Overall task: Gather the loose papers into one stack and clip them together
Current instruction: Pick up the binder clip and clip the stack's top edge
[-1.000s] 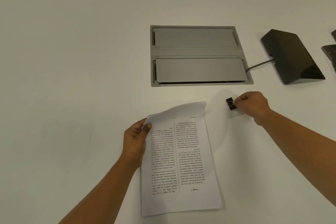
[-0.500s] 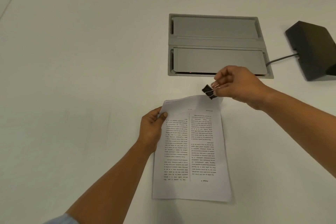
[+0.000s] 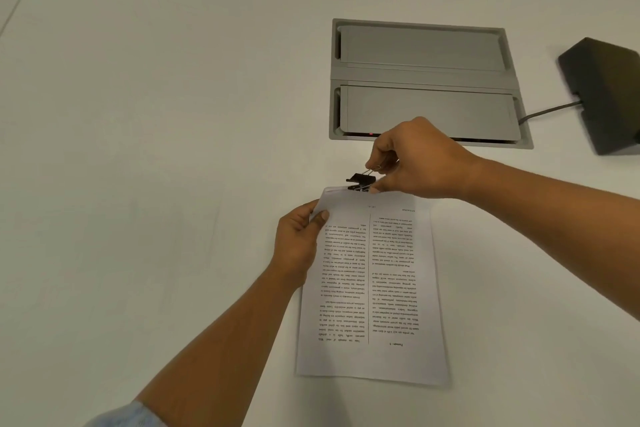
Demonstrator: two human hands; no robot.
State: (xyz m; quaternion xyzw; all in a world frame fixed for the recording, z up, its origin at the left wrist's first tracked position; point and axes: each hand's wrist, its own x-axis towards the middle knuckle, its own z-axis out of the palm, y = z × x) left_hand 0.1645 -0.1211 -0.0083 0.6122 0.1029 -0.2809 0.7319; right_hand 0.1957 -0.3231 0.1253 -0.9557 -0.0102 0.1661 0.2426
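Note:
A stack of printed papers (image 3: 374,288) lies on the white table, its text upside down to me. My left hand (image 3: 299,243) pinches the stack's far left corner and lifts it slightly. My right hand (image 3: 419,159) squeezes the wire handles of a black binder clip (image 3: 361,183). The clip's jaws sit at the far edge of the stack, near the left corner. I cannot tell whether the jaws grip the sheets.
A grey recessed cable box (image 3: 424,83) with two lids is set into the table just beyond my right hand. A black wedge-shaped device (image 3: 602,94) with a cable stands at the far right. The white table (image 3: 138,114) stretches out to the left.
My right hand has carried the binder clip from the table right of the papers over to the stack's far edge. My left hand keeps its hold on the corner.

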